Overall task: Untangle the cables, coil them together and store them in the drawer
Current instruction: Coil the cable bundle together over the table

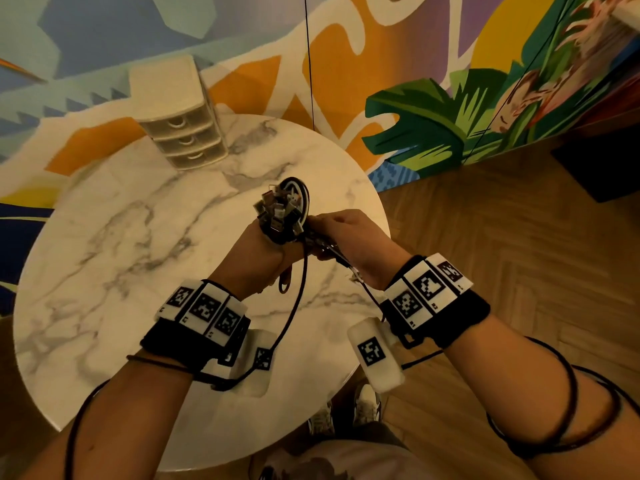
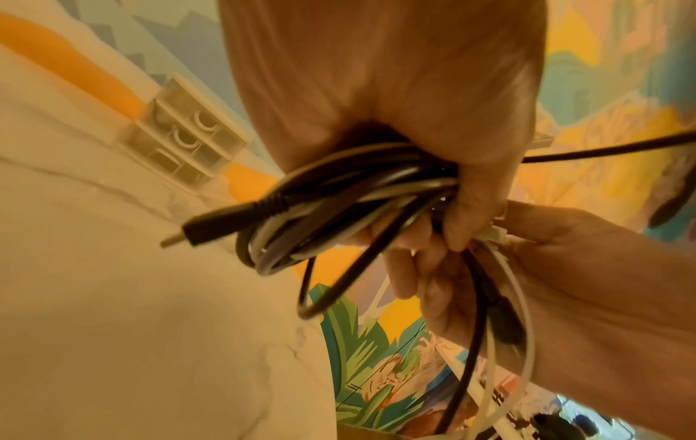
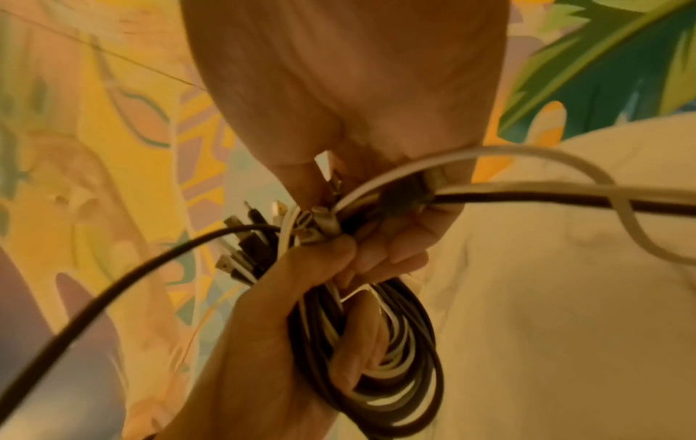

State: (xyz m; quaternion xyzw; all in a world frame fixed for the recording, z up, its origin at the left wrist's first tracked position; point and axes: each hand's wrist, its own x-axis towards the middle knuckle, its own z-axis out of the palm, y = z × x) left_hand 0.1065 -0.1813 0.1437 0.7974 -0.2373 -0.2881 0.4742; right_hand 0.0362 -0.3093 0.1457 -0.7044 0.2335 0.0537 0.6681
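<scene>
A coil of black and white cables (image 1: 294,199) hangs above the round marble table (image 1: 121,254), with several plugs sticking up from it. My left hand (image 1: 258,249) grips the coil (image 2: 339,193) in its fist; a black USB plug (image 2: 211,226) pokes out to the left. My right hand (image 1: 343,233) touches the left hand and pinches loose cable ends beside the coil (image 3: 406,357). A white strand and a black strand (image 3: 527,190) run out of the right hand's grip. The white three-drawer unit (image 1: 180,133) stands at the table's far edge with all its drawers closed.
The table's right edge (image 1: 377,216) lies just under my right hand, with wooden floor (image 1: 502,237) beyond. A painted mural wall (image 1: 433,126) runs behind. A dark box (image 1: 599,168) stands on the floor at far right. My shoes (image 1: 367,403) show below the near edge.
</scene>
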